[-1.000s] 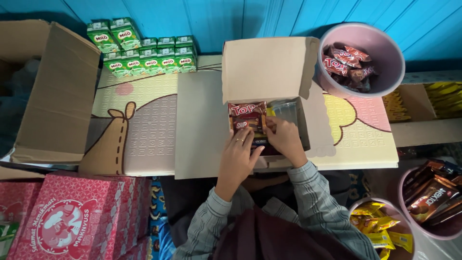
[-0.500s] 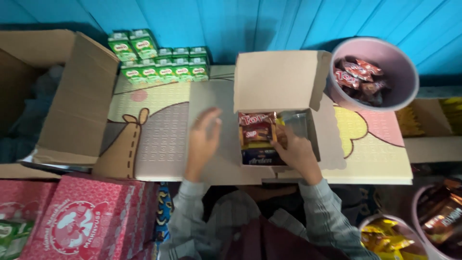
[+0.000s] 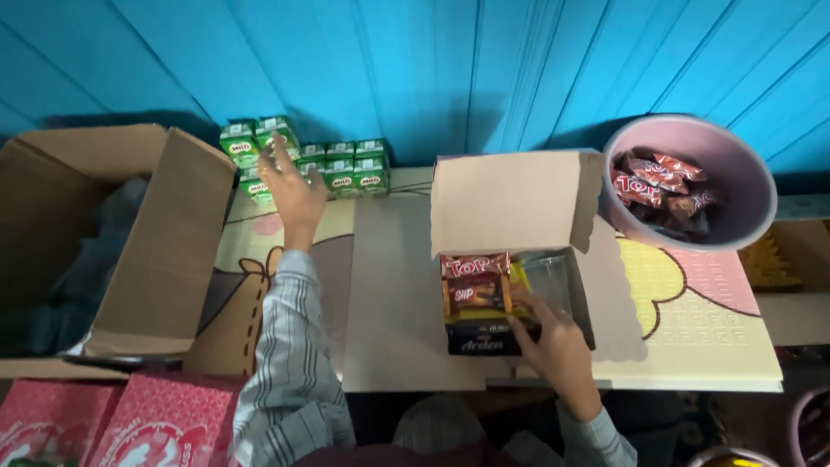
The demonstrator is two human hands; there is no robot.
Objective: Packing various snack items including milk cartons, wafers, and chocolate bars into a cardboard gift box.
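Right hand point(image 3: 558, 350) rests on the near right corner of the open cardboard box point(image 3: 510, 203), fingers curled on the snack packs point(image 3: 477, 298) inside. Left hand point(image 3: 290, 186), fingers spread, touches the green drink cartons point(image 3: 346, 169) at the tabletop's point(image 3: 393, 285) far edge by the blue wall point(image 3: 415, 69). Bare tabletop between hands.

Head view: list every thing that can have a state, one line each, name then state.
small cardboard box: lid open, partly filled with snack packs
clear plastic cup: upright in the box, looks empty
large carton: flaps open
pink tub: uncovered, holding wrapped snacks
left hand: open, on the green drink cartons
right hand: resting on the packs
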